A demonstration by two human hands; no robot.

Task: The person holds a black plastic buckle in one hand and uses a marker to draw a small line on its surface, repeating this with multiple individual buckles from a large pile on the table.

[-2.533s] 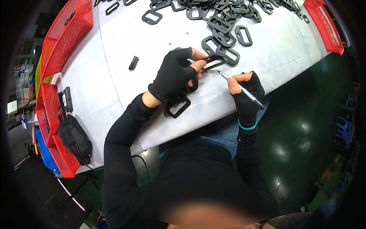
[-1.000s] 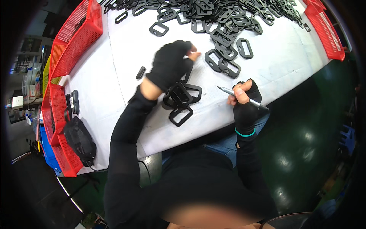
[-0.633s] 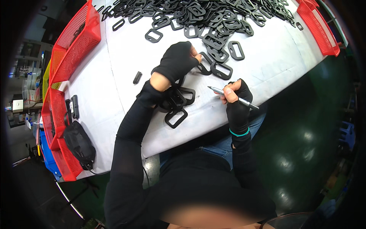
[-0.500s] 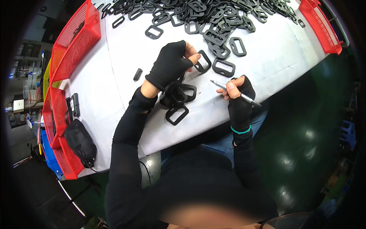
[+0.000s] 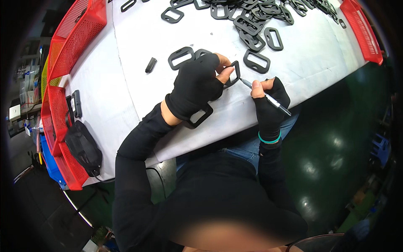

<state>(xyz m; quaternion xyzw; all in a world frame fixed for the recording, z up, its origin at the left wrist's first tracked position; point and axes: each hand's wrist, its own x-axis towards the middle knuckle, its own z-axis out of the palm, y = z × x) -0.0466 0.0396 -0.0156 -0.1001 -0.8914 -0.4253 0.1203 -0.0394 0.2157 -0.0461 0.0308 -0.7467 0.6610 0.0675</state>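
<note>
**Fingertips pinch a black frame against the blade tip**

Fingertips [image 5: 225,72] of my left hand [image 5: 196,86], bare beyond the cut-off black knit glove, pinch one rounded rectangular black frame [image 5: 233,73], matte and smooth like moulded plastic or rubber, tilted just above the white table cover [image 5: 126,84]. My right hand [image 5: 268,98], gloved the same way with a teal band at the wrist, is closed around a slim metal-handled trimming knife [image 5: 265,96]; its tip meets the frame's right edge.

Under my left wrist another frame [image 5: 200,117] peeks out, mostly hidden by the glove. Two more lie just beyond my knuckles [image 5: 181,57], one sits alone near the knife tip [image 5: 256,61], and a dense heap [image 5: 252,17] covers the far end of the table. A small dark stub [image 5: 150,64] lies apart to the left. Red mesh baskets [image 5: 79,29] run along the left edge, another [image 5: 361,27] at the right, and a black pouch [image 5: 83,145] rests by the near corner.

Half a second earlier my left hand was reaching flat toward the frames and the knife hovered apart; now both have come together over the table's near edge.
</note>
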